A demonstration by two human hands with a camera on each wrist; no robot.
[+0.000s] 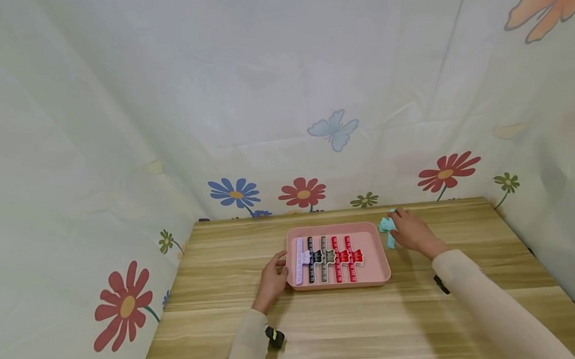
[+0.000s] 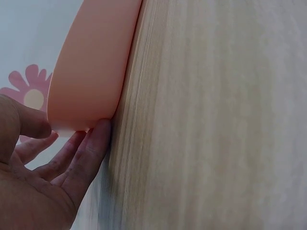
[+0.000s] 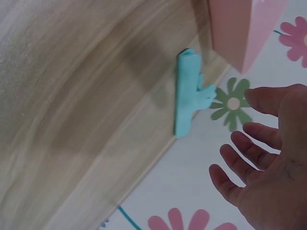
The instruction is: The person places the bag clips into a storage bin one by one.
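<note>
A teal clip point(image 1: 391, 239) with a shaped handle lies on the table, just right of a pink tray point(image 1: 377, 250). Over it reaches my right hand point(image 1: 410, 230), fingers spread and apart from the clip in the right wrist view. Inside the tray lie a lilac clip point(image 1: 299, 264), a black clip point(image 1: 312, 269), a grey clip point(image 1: 324, 269), a red clip point(image 1: 338, 265) and a second red clip point(image 1: 351, 268), side by side with piano-key prints. My left hand point(image 1: 272, 279) touches the tray's left end; its fingertips point(image 2: 100, 136) rest against the outer wall.
The wooden table point(image 1: 332, 327) ends at the back against a pale curtain point(image 1: 265, 121) printed with flowers and butterflies. More curtain hangs along both sides. A dark strap piece point(image 1: 275, 337) sits at the left wrist, another point(image 1: 441, 284) at the right.
</note>
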